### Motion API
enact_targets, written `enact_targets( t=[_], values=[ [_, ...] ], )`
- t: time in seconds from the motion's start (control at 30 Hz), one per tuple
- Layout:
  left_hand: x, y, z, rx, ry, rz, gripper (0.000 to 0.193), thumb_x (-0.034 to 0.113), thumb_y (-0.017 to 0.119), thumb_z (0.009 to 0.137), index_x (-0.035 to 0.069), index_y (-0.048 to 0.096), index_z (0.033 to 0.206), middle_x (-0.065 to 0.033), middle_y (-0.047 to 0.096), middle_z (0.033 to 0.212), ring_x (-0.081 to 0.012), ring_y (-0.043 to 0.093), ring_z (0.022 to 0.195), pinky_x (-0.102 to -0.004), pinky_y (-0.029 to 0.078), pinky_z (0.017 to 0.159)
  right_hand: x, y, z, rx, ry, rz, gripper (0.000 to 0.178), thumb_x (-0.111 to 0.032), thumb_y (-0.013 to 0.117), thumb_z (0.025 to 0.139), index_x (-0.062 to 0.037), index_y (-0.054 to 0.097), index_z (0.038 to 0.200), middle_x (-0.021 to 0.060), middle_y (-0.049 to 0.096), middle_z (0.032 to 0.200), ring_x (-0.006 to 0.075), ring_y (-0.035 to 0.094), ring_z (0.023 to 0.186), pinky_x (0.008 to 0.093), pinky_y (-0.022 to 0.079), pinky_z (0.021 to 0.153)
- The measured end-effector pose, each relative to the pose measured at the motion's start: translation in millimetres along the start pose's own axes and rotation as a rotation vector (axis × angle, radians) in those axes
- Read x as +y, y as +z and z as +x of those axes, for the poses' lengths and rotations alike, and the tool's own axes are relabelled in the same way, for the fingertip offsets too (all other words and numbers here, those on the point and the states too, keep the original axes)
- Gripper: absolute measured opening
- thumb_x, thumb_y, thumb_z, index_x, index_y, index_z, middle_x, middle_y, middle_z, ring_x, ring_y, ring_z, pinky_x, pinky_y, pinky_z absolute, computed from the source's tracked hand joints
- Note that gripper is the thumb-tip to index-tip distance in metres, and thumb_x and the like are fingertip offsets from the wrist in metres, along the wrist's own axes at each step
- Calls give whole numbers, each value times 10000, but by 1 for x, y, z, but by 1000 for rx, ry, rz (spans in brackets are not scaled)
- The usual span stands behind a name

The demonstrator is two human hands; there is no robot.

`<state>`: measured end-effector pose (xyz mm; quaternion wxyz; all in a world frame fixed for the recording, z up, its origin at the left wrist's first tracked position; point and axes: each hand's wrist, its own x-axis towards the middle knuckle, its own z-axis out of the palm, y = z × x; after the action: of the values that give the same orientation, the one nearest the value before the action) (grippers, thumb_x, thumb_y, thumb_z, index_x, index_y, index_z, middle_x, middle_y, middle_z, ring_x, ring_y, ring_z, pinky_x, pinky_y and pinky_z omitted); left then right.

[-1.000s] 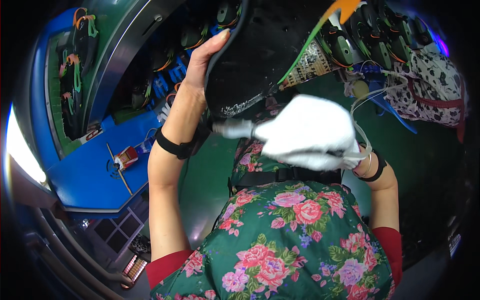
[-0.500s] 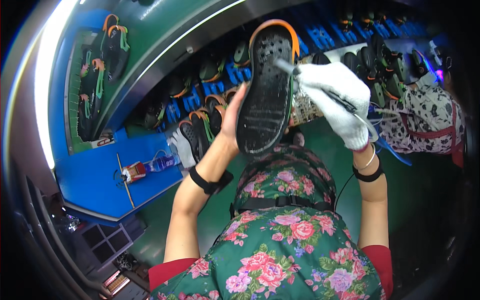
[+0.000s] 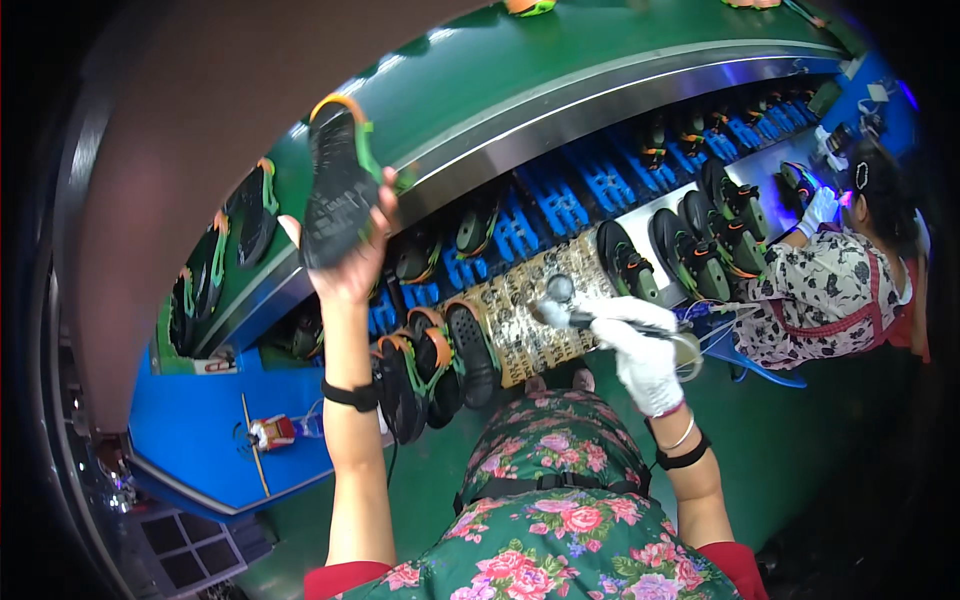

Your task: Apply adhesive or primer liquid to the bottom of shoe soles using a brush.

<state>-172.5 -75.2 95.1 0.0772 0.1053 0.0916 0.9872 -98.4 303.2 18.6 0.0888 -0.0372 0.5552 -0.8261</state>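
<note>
Two hands engaged: above the green conveyor belt (image 3: 520, 90) and blue racks of black soles (image 3: 560, 200), the bare left hand (image 3: 350, 265) grips a raised black rubber shoe sole with orange-green trim (image 3: 335, 185), while the white-gloved right hand (image 3: 640, 355) clasps a small metal-tipped brush tool (image 3: 560, 300).

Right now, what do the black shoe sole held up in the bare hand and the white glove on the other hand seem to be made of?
The black shoe sole with orange and green trim, gripped by the left hand, looks like matte moulded rubber, judging by its ridged tread. The white glove on the right hand looks like soft knitted cloth, probably cotton: it creases and does not shine.
</note>
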Motion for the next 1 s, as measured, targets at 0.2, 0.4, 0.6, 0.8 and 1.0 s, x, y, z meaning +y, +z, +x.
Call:
enact_targets(
  t=[0.2, 0.4, 0.6, 0.8, 1.0],
  values=[
    [-31, 37, 54, 533, 471, -531, 1061, 698, 455, 982, -44, 28, 1610, -270, 27, 1687, -388, 94, 1572, -540, 302, 1240, 40, -21, -12, 19, 219, -21, 188, -20, 756, 871, 7, 785, 1055, 60, 773, 934, 90, 677, 810, 257, 538, 722],
    [-90, 18, 195, 341, -98, 649, 813, 418, 607, 1011, -27, 235, 1582, -331, 356, 1564, -435, 405, 1445, -525, 378, 1183, 34, -57, -20, 158, 209, 161, 224, 9, 740, 855, 31, 775, 1075, 103, 778, 972, 122, 673, 762, 255, 531, 689],
    [-109, -34, 380, 286, -176, 2190, 1015, 677, 557, 954, 76, 128, 1650, -214, 611, 1291, -240, 703, 895, -357, 585, 806, 22, -79, -33, 307, 141, 165, 226, 24, 714, 852, 49, 769, 1069, 110, 768, 947, 106, 630, 685, 239, 491, 621],
    [-114, -29, 391, 251, -55, 2238, 549, 497, 617, 994, -17, 600, 1187, -133, 696, 1115, -190, 726, 648, -274, 588, 539, 19, -87, -46, 369, 202, 207, 231, 17, 708, 853, 46, 770, 1074, 118, 777, 995, 113, 667, 750, 229, 526, 671],
    [-74, -17, 260, 232, 51, 1838, 273, 327, 737, 956, 67, 679, 1018, -75, 634, 1193, -156, 641, 1007, -342, 585, 873, 38, -87, -38, 257, 204, 233, 222, -30, 713, 860, 39, 772, 1063, 72, 734, 814, 103, 621, 658, 228, 469, 584]
  ],
)
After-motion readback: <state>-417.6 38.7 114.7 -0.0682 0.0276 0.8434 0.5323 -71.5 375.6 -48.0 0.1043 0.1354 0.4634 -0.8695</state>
